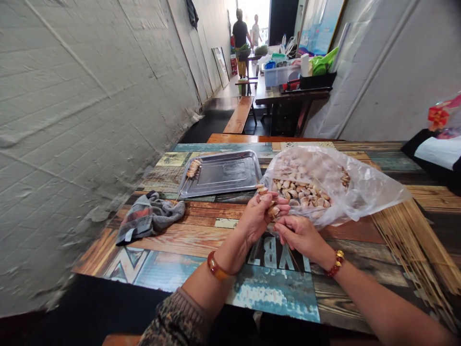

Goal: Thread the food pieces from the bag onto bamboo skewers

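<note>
The left hand (260,214) has its fingers curled around a short row of garlic cloves (273,211), one of which stands out past the fingertips beside the bag. The right hand (297,234), just beside it, has its thumb and fingers pinched on a thin bamboo skewer (294,255), whose lower end slants down over the printed letters on the desk (201,235). How far the skewer runs into the held cloves is hidden by the fingers. A reddish-brown bangle (217,268) circles the left wrist, and a red and gold beaded bracelet (336,264) the right.

Just beyond the hands lies a clear plastic bag (374,190), with many loose unpeeled cloves (306,194) showing at its near side. Left of the bag is a shallow metal tray (230,174); a loaded skewer (193,169) rests at its left end, its bare stick running over the rim toward a crumpled grey cloth (151,217). To the right, a spread bundle of bamboo skewers (419,240) reaches the desk's edge, partly beside the bag.

Farther off stand a wooden bench (239,115) and a dark table (288,97) carrying a translucent plastic bin (281,76). Two people are near the bright doorway.
</note>
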Demonstrator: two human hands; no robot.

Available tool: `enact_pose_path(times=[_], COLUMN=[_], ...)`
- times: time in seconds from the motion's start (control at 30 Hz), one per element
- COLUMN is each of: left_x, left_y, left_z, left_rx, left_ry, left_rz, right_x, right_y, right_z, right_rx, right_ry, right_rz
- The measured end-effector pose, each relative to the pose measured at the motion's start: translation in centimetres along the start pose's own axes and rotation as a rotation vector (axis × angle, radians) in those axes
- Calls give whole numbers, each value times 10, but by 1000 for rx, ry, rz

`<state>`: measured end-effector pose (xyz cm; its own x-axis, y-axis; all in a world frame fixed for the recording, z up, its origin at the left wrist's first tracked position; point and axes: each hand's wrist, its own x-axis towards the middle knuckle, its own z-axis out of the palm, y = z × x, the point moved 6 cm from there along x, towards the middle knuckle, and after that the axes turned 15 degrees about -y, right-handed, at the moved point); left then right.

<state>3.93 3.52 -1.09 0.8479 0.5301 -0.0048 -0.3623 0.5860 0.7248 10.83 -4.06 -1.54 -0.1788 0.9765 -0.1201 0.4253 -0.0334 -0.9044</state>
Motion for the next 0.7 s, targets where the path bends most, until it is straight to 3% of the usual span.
enact_pose_path(times=[0.23, 0.4, 0.57, 0.7], left_x=[-2, -1, -3, -3], left_y=[0, -5, -12, -7], left_z=[-1, 6, 6, 3], left_rx=[79, 17, 45, 31], left_ry=[54, -33, -26, -25], left_rz=[18, -25, -60, -20], right_x=[-1, 0, -1, 0], right_y=[-8, -5, -3, 1], right_z=[0, -3, -3, 2], right_rx=[-151, -44, 5, 64], right_ry=[91, 104, 77, -22], right_rz=[-28, 6, 29, 57])
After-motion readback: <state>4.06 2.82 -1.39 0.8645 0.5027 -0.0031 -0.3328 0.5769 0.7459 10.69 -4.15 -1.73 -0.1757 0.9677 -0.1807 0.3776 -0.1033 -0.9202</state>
